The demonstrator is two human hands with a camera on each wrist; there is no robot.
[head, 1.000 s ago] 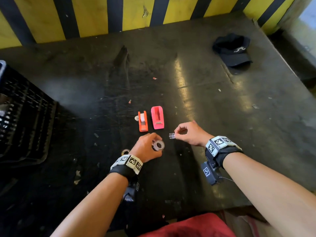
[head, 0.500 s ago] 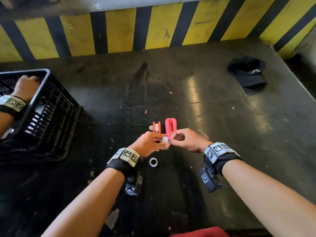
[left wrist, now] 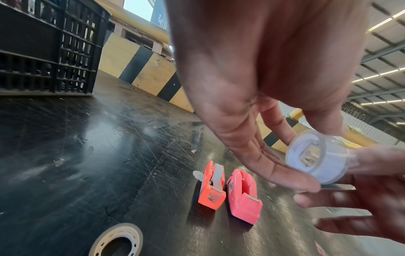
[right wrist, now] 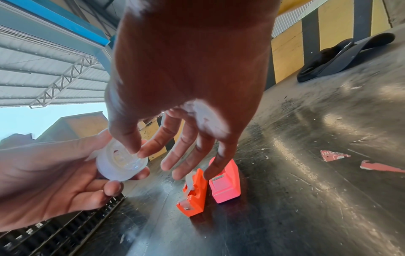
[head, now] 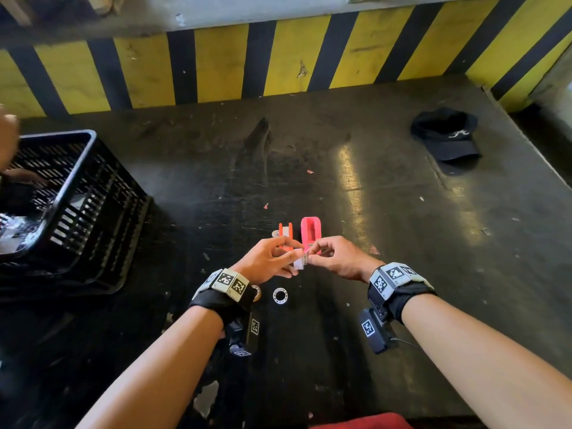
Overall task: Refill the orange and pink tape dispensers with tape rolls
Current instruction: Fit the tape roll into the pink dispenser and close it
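A clear tape roll [left wrist: 317, 159] is held above the tabletop [head: 387, 212] between both hands. The left hand [head: 266, 261] grips the roll at its rim with thumb and fingers. The right hand [head: 337, 258] pinches a small clear core [right wrist: 122, 160] at the roll's centre with thumb and index finger; its other fingers are extended. Just beyond the hands, the orange dispenser [head: 286, 235] and pink dispenser [head: 311, 231] are set side by side on the tabletop, orange at left. Tape is seen in the orange dispenser; the pink dispenser's slot is bare. A second roll [head: 280, 295] lies flat near the left wrist. A black crate [head: 77, 212] is located far left, a black cap [head: 445, 137] far right.
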